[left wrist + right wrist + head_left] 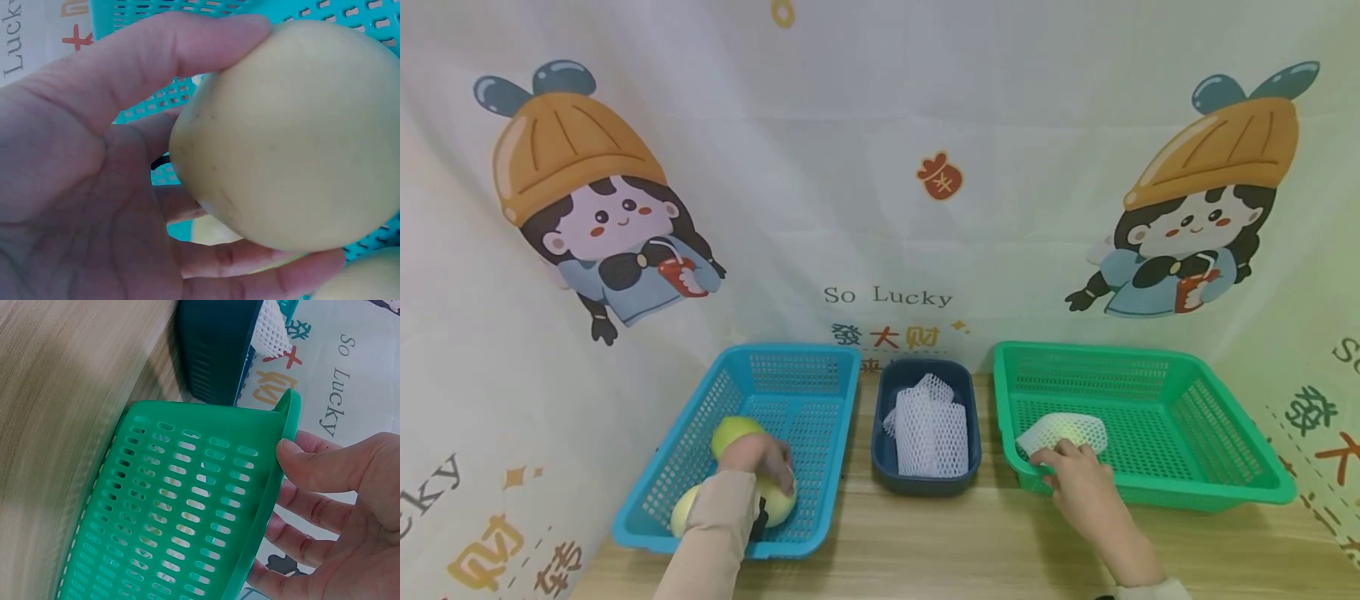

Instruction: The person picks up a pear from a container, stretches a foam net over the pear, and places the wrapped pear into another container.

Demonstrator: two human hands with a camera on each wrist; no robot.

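Note:
My left hand [756, 455] reaches into the blue basket [842, 417] and grips a pale yellow pear [287, 137], thumb on one side and fingers round the other. The pear's dark stem points toward the palm. A yellow-green fruit [732, 431] and another pale one [682, 510] lie beside it. At the near left of the green basket [1210, 493], my right hand [1081, 482] holds the rim [289, 428], its thumb outside and fingers over the inner side. Their tips are hidden in the right wrist view. Just beyond lies a fruit in a white foam net [1067, 430].
Between the baskets stands a dark blue bin [927, 485] with several white foam nets [931, 429] in it. A printed cloth [880, 208] hangs behind and at both sides. Everything rests on a wooden tabletop [917, 546].

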